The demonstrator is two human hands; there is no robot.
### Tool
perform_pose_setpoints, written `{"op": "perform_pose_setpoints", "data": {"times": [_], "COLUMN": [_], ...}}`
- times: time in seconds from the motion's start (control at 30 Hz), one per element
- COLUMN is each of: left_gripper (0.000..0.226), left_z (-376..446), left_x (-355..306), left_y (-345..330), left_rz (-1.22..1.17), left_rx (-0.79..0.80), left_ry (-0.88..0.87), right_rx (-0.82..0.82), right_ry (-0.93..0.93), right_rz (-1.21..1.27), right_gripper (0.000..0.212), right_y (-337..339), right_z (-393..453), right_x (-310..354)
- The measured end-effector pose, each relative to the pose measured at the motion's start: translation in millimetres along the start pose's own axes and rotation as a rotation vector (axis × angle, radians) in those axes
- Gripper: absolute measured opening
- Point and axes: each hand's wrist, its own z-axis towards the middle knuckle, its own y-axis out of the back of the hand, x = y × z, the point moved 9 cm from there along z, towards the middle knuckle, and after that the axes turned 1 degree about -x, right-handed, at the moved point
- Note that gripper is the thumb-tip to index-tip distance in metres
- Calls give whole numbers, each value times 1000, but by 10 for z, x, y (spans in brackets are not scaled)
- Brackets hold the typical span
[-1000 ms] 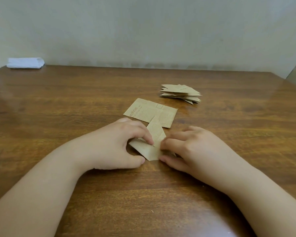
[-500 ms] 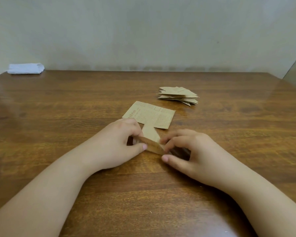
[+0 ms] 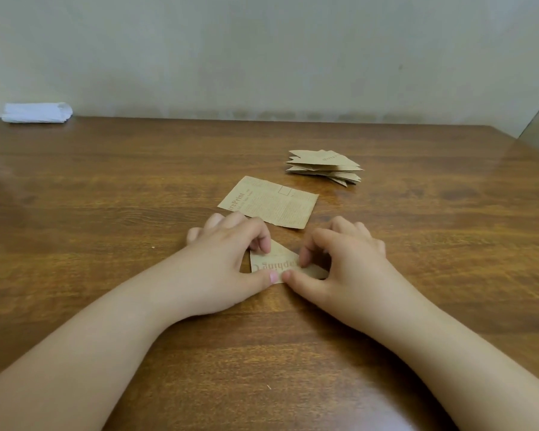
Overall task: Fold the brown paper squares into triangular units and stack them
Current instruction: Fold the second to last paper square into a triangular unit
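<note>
Wooden table (image 3: 106, 188) with folded paper (image 3: 276, 264), flat sheet (image 3: 269, 202), stack (image 3: 324, 166), white cloth (image 3: 36, 112).

Both forearms are extended over the tabletop; the left hand (image 3: 231, 259) and right hand (image 3: 343, 262) are curled, fingertips pressed down, thumbs nearly touching.

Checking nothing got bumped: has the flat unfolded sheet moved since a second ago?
No. The flat sheet keeps its place beside the stack; only the camera shifted.

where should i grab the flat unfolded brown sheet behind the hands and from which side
Take the flat sheet by its near right corner, coming in from the right. It lies flat on the table, so slide a fingertip under that edge. The left hand sits close to its near left edge.
</note>
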Motion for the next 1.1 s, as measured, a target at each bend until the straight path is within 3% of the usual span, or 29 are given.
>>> {"op": "perform_pose_setpoints", "data": {"times": [0.2,0.47,0.8,0.97,1.1], "left_gripper": [15,22,32,57,108], "left_z": [-1,-23,-33,-25,-13], "left_x": [63,193,89,50,158], "left_y": [-23,-20,28,67,135], "left_rz": [-61,-100,-79,-64,-101], "left_rx": [68,138,81,33,-60], "left_ry": [59,96,63,83,154], "right_rx": [85,143,97,64,-35], "right_ry": [-111,-239,-199,-122,35], "right_rz": [14,95,151,297,406], "right_gripper": [24,16,7,12,20], "right_y": [27,134,154,163,264], "right_z": [4,-73,-116,-117,-108], "right_x": [-136,-346,-278,-165,-50]}}
